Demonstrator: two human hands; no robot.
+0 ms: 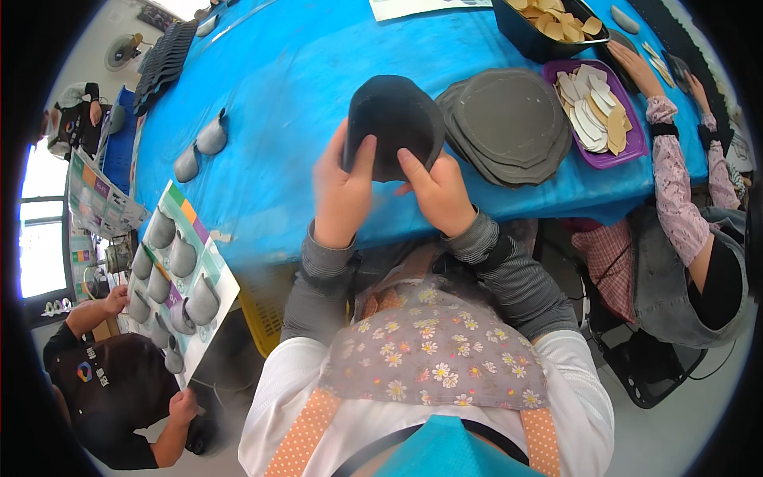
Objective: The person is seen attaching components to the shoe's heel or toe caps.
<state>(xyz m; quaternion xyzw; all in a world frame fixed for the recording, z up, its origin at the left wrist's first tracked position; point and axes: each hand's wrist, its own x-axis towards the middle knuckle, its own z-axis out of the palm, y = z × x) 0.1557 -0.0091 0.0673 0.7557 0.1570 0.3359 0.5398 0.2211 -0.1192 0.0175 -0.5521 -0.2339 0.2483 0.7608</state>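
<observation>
Between left hand (342, 195) and right hand (439, 193), a dark rounded piece (396, 119) is gripped.

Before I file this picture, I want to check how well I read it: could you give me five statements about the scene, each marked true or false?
1. The left hand and the right hand both hold the dark rounded piece. True.
2. The stack of grey sheets lies to the left of both hands. False: the stack of grey sheets lies to their right.
3. The purple basket holds white and tan pieces. True.
4. The table cover is red. False: the table cover is blue.
5. Two grey pouch-like pieces lie on the table, left of the hands. True.
</observation>
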